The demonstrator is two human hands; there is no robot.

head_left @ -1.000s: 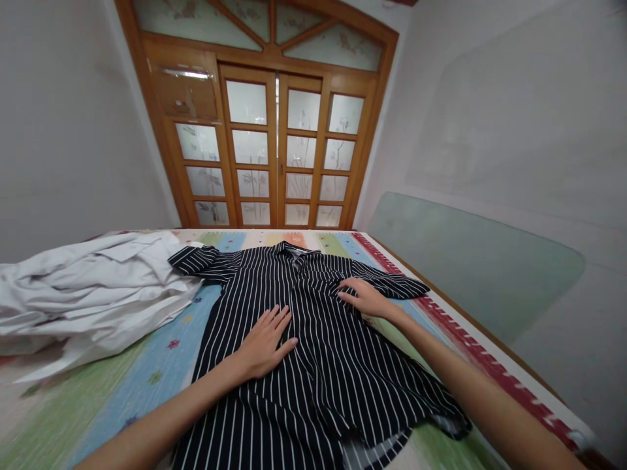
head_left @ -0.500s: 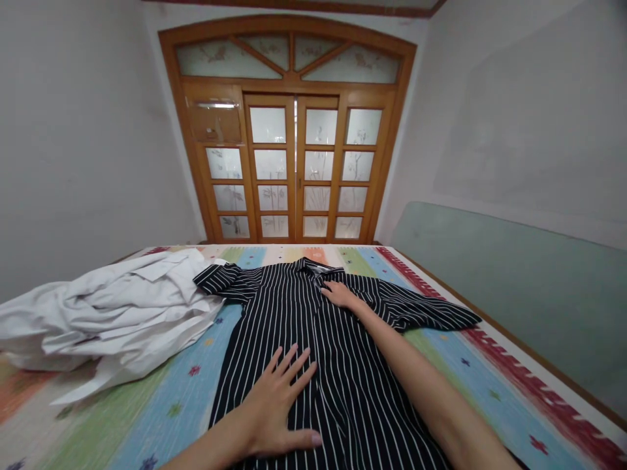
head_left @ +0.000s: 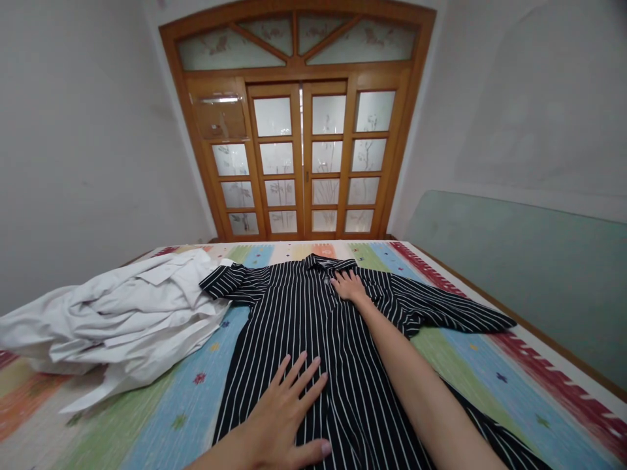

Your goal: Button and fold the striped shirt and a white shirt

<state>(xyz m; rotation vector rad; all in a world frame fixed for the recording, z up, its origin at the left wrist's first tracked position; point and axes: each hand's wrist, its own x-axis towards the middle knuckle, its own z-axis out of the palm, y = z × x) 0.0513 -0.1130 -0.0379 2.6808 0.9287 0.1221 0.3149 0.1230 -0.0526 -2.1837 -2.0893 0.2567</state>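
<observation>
A black shirt with white stripes [head_left: 289, 313] lies spread out, its collar toward the far end and its sleeves out to both sides. My left hand [head_left: 289, 411] rests flat on the lower front of the shirt, fingers spread. Farther up, my right hand [head_left: 349, 286] lies on the chest just below the collar, its fingers stretched out over the fabric. The sleeve on the right is bunched in folds near the armpit. The sleeve on the left touches a heap of white cloth.
Crumpled white cloth [head_left: 137, 313] is piled on the left. Everything lies on a colourful striped bed cover [head_left: 181, 391] with small star shapes. A pale green panel [head_left: 519, 261] stands along the right edge. Wooden doors with glass panes [head_left: 301, 163] close off the far end.
The view has shifted slightly, so the scene sits a little further right. My right hand stays near the collar and has moved little on the shirt. My left hand remains spread on the front.
</observation>
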